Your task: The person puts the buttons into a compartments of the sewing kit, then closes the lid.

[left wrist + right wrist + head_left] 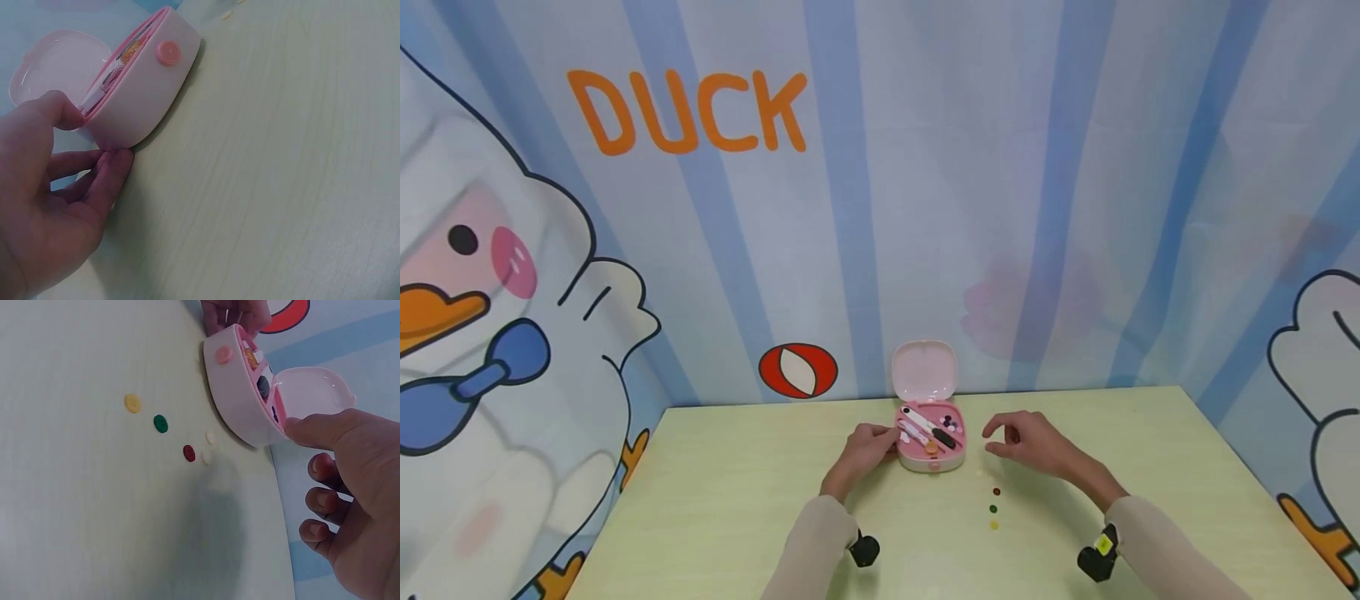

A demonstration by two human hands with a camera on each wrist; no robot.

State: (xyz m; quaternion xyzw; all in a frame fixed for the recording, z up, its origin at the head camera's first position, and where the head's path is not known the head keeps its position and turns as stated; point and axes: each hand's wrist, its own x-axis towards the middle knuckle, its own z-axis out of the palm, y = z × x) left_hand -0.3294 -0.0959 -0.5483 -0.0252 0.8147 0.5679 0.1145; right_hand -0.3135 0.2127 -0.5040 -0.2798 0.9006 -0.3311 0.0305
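A pink-and-white sewing kit box [931, 460] stands at the back of the table, its lid [925, 371] raised. Inside lie a seam ripper or similar slim white-and-black tool [930, 427], an orange piece [931, 448] and several dark buttons [949, 422]. My left hand [867, 452] holds the box's left end, thumb on the rim and fingertips low against the side. To the right of the box, my right hand [1036, 442] hovers with loosely bent fingers and nothing between them. On the table lie a red button [189, 453], a green button [160, 424] and a yellow button [132, 403].
Two pale buttons [210, 437] lie close to the red one, near the box. A striped blue curtain [910, 208] with duck pictures hangs right behind the table [737, 500]. Dark wrist cameras [1097, 560] sit at both sleeves.
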